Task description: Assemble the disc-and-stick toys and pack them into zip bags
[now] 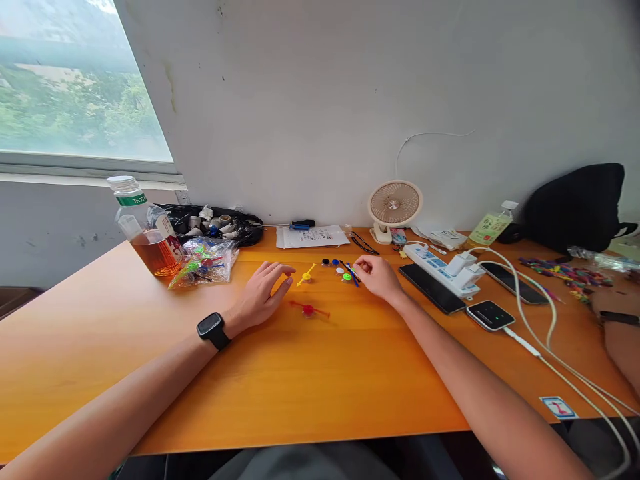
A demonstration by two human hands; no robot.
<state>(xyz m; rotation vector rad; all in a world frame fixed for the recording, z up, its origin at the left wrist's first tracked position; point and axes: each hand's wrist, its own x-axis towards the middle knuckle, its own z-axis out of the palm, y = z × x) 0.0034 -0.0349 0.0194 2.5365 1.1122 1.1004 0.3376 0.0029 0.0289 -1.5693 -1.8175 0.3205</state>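
Note:
My left hand (263, 292), with a black watch (213, 330) on its wrist, rests over the table with its fingers stretched and thumb apart. Just right of its fingertips is a yellow piece with two arms (307, 277). A red piece of like shape (309, 311), blurred, lies nearer to me. My right hand (380, 277) has its thumb and fingers pinched together beside thin black and blue sticks (354, 276); whatever is between the fingertips is hidden. Left of the sticks lie small round pieces: green (347, 277), white (339, 270), blue (335, 262) and black (326, 262).
At left stand a tea bottle (157, 250) and a plastic bag of coloured parts (205, 262). Behind are paper sheets (313, 237), a screwdriver (303, 225) and a fan (395, 203). At right are a phone (431, 288), a power strip (443, 269), cables and another person's arm (620, 333).

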